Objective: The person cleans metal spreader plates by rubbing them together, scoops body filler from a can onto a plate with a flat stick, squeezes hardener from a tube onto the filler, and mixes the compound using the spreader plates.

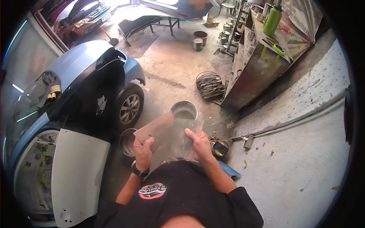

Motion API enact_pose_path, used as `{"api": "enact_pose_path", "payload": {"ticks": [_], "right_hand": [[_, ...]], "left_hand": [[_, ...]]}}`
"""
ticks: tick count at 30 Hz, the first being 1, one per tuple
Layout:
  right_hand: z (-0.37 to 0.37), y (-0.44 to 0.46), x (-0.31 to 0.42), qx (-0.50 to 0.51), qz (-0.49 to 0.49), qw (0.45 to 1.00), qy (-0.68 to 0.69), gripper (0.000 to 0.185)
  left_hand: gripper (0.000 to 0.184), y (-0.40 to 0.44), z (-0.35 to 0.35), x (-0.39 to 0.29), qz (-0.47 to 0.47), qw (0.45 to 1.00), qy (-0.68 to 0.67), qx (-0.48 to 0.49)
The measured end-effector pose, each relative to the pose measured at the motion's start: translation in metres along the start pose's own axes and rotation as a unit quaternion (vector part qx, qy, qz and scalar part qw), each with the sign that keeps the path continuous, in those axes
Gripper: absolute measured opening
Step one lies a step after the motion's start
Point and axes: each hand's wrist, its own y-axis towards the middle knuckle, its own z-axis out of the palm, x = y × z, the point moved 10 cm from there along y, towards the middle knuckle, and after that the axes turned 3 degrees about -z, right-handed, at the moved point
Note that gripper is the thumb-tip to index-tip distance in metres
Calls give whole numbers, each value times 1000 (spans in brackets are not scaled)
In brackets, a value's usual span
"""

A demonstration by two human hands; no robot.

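A thin, greyish rectangular sheet (167, 133) is held up in front of my body, partly blurred. My left hand (143, 152), with a dark watch on its wrist, grips the sheet's left edge with the thumb on top. On the right edge, my right hand (197, 143) holds it with the thumb pressed on its face. The fingers beneath are mostly hidden. Just beyond the sheet stands a round bucket (184, 105) with greyish contents. Another round container (127, 142) is on the floor beside my left hand.
At left stands a blue car (83, 57) with a wheel (130, 106) and a pale door panel (78, 171). A coiled cable (210, 85) lies near a workbench (258, 72) holding a green bottle (272, 21). The white wall (289, 167) is at right.
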Motion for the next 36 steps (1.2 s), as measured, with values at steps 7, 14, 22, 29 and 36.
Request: {"api": "enact_pose_path", "payload": {"ticks": [7, 14, 22, 29, 36], "right_hand": [[13, -11, 2, 45, 104, 989, 96, 22], [-11, -10, -9, -8, 82, 997, -1, 21], [-30, -19, -10, -20, 0, 986, -166, 20], [-22, -13, -6, -23, -53, 980, -188, 20], [0, -16, -4, 35, 70, 997, -21, 19]], "left_hand": [[46, -8, 31, -16, -25, 990, 136, 38], [41, -26, 56, -32, -12, 968, 247, 40], [24, -43, 53, -13, -40, 945, 320, 57], [22, -49, 46, 0, -64, 955, 287, 48], [21, -42, 16, -13, -4, 975, 211, -75]]}}
